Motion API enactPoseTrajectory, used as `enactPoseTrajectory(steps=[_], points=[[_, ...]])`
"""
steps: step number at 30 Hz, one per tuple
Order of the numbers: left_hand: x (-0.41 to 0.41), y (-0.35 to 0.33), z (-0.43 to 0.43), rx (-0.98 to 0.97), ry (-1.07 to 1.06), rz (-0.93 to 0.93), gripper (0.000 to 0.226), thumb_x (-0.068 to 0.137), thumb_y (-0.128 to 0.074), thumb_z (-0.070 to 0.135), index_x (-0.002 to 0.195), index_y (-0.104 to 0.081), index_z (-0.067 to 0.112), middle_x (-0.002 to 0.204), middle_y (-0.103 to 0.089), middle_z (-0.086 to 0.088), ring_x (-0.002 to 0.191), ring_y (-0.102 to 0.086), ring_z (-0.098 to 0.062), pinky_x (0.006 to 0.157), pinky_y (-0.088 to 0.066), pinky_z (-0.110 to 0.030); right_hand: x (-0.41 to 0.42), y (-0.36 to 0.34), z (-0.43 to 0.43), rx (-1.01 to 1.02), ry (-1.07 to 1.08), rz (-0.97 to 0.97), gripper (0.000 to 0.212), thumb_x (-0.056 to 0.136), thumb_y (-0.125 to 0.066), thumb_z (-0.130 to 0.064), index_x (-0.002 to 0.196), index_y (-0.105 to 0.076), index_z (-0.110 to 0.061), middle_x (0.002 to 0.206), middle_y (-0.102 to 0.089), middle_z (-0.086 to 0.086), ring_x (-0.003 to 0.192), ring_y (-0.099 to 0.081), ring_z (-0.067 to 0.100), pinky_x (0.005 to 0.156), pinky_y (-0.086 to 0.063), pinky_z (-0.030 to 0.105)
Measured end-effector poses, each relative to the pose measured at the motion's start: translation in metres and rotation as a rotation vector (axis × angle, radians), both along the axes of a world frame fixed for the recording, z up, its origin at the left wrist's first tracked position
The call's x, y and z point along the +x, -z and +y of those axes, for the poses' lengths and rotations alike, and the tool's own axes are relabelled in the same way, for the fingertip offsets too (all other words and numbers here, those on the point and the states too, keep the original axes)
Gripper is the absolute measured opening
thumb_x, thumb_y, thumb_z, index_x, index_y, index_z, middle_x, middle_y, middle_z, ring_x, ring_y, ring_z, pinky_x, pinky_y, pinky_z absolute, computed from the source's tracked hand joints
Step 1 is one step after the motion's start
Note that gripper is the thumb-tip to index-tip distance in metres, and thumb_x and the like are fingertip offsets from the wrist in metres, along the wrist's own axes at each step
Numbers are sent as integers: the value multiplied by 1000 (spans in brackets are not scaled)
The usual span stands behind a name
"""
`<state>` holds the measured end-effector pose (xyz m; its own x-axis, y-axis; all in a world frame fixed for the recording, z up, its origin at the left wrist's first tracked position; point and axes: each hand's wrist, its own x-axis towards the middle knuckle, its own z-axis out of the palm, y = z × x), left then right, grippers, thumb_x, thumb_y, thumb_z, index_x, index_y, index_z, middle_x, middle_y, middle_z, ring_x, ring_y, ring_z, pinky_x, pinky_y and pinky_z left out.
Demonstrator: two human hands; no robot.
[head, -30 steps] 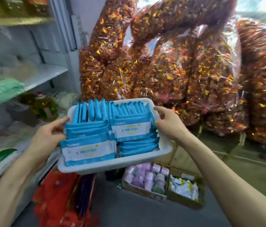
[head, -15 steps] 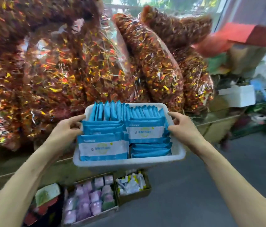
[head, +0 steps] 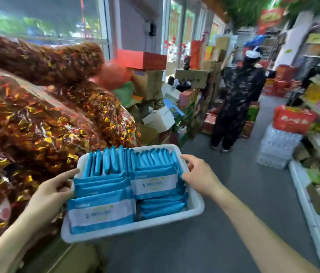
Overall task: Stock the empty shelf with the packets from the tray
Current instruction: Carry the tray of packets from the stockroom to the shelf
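You are standing in a shop aisle with a grey floor [head: 234, 194], and big shiny bags [head: 37, 125] are sitting on your left. You are holding the white tray [head: 135, 230] out in front of you. Your left hand [head: 51, 194] fingers are gripping its left rim, and your right hand [head: 200, 176] fingers are gripping its right rim. Blue packets [head: 102, 211] are filling it.

**Legible text: none**

Front packets [head: 101, 212] in the tray [head: 197, 203]: white label band with blue print and a round logo, too blurred to read. Red carton [head: 293, 120], right: pale characters, smeared. Red hanging sign [head: 269, 18], top: print unreadable.
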<state>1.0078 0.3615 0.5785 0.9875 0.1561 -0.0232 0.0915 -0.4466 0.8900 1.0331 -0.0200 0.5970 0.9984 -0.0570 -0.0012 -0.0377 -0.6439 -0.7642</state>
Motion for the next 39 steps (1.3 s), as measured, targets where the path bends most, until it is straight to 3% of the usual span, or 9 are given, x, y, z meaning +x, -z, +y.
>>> enactPoseTrajectory(steps=[6,10,14,16,20,23,28,34,39], points=[[105,-16,-70,-19,311,-28,53,93,-64,1,129,-62,39,111,-67,7,99,-65,-10,76,-53,-25,3,3,-61,-19,269,-24,66,89,-59,-4,150,-47,-26,85,-56,-13,66,-55,3,47,-38,9],[167,-19,-139,-10,482,-16,51,96,-60,0,134,-61,34,129,-60,4,109,-62,-11,89,-56,-30,1,8,-112,25,431,-26,68,88,-60,-7,150,-46,-30,92,-54,-18,77,-56,1,53,-39,11],[216,-13,-231,-30,644,25,48,97,-61,6,133,-61,37,121,-63,6,104,-64,-9,65,-59,-21,0,13,-181,35,603,-57,69,86,-60,-6,150,-47,-29,100,-54,-17,91,-57,3,63,-43,18],[234,-6,-281,-38,697,29,49,96,-60,2,129,-63,39,114,-66,0,103,-66,-16,67,-60,-25,1,18,-220,20,663,-69,69,86,-60,-5,150,-47,-27,93,-52,-16,84,-54,2,61,-40,17],[264,9,-386,-36,771,31,56,91,-57,-5,123,-69,38,114,-68,-18,107,-67,-37,86,-57,-60,8,35,-311,8,771,-87,65,87,-59,-1,147,-51,-23,72,-36,-20,62,-40,-2,55,-34,14],[294,15,-467,-36,796,45,55,91,-56,-5,117,-71,40,111,-69,-17,106,-65,-44,86,-53,-70,27,45,-387,-9,815,-104,65,83,-61,-3,144,-54,-23,69,-34,-19,60,-37,-1,57,-34,16],[340,19,-588,-85,814,38,55,88,-56,-7,114,-72,39,109,-70,-19,98,-69,-39,71,-56,-47,69,40,-500,-7,822,-110,68,84,-60,0,148,-51,-22,82,-38,-21,77,-43,-1,59,-31,15],[402,11,-709,-132,806,54,54,90,-53,-11,125,-70,26,115,-64,-29,108,-64,-44,95,-52,-64,132,44,-617,8,849,-110,68,84,-60,-2,148,-51,-24,84,-39,-22,97,-46,10,66,-35,17],[480,21,-810,-110,840,50,55,90,-51,-11,122,-71,28,106,-66,-23,94,-66,-30,85,-55,-50,201,62,-712,38,887,-73,69,83,-61,-4,147,-52,-27,83,-38,-20,96,-46,11,64,-34,21]])
